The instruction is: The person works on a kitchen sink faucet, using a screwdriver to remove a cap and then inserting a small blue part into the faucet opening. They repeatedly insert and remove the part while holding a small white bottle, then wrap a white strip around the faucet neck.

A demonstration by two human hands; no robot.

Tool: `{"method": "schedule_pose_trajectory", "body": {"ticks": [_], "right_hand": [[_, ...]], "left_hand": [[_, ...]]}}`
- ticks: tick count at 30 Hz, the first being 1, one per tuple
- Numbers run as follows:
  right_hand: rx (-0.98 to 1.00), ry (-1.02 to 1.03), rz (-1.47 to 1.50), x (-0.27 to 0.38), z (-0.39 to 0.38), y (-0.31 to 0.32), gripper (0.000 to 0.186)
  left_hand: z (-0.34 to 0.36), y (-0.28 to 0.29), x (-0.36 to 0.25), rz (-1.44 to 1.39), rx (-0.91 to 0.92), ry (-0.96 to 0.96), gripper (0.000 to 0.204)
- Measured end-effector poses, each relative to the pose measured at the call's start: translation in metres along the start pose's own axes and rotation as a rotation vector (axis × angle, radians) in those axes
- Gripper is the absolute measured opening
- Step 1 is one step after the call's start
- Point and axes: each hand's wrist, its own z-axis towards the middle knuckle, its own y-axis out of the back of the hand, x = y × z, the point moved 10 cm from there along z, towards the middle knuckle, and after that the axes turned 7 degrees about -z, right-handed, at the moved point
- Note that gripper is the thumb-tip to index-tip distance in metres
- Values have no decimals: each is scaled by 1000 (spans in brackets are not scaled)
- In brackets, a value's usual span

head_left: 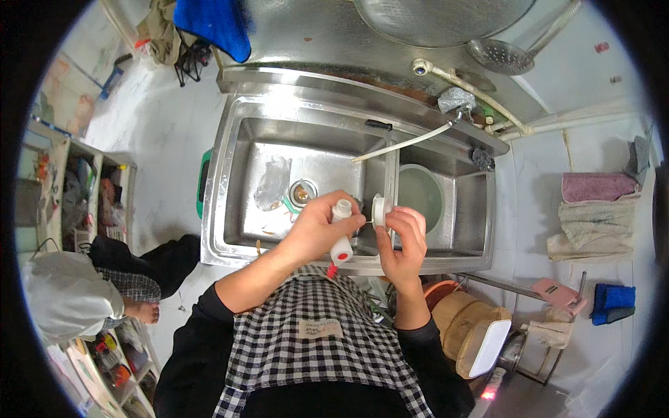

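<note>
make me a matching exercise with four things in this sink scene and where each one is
Things:
1. small white bottle
2. white lid
3. round basin
4. blue cloth

Places:
A. sitting in the sink's right bowl
B. in the left hand
C. hanging at the top, beyond the sink
D. in the right hand

Pairs: 1-B, 2-D, 3-A, 4-C

I see the left hand (313, 230) gripping a small white bottle (341, 237) over the steel sink (230, 209). Right hand (404, 240) pinches a white cap (378, 210) just beside it. Green basin (421, 195) sits in right compartment.
</note>
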Motion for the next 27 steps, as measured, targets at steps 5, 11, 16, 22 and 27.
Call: {"method": "schedule_pose_trajectory", "body": {"ticks": [5, 11, 16, 22, 27], "right_hand": [[96, 83, 49, 16, 3, -16, 27], [215, 121, 49, 27, 1, -40, 26], [255, 91, 68, 26, -3, -52, 21], [265, -115, 71, 17, -1, -63, 17], [458, -88, 71, 27, 3, -93, 17]], "left_hand": [[-5, 13, -30, 117, -17, -251, 16], [-11, 41, -29, 327, -34, -286, 16], [-17, 54, -29, 370, -16, -297, 15], [-22, 65, -19, 235, 39, -165, 16], [-22, 86, -15, 102, 34, -33, 15]]}}
